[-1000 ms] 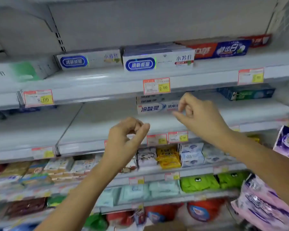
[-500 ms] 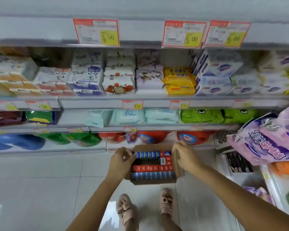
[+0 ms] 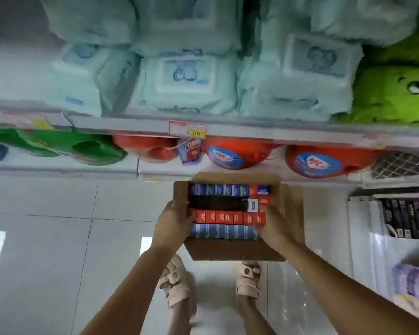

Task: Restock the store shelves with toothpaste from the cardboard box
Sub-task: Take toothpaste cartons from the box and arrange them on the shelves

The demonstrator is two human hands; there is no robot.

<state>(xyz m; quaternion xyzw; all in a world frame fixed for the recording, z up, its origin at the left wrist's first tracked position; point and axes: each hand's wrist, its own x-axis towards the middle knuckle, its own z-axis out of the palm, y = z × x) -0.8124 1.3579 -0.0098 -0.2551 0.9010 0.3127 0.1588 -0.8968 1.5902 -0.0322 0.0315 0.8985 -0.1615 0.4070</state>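
Low in the middle of the frame, an open cardboard box [image 3: 232,250] sits on the tiled floor [image 3: 46,226], just in front of the bottom shelf [image 3: 276,134]. It holds toothpaste cartons stood on end in rows: blue cartons [image 3: 218,189] along the far side, a dark gap [image 3: 215,203] below them, then red toothpaste cartons [image 3: 228,217], and another blue row [image 3: 224,232] nearest the viewer.

The left hand [image 3: 173,223] is at the box's left wall, its fingers curled in around the left end of the red row, gripping it. The right hand [image 3: 279,228] is at the right end of the same row, with its fingers against the red cartons. It is blurred, so I cannot tell whether they curl round the cartons or only press.

Two sandalled feet [image 3: 174,281] stand below the box.
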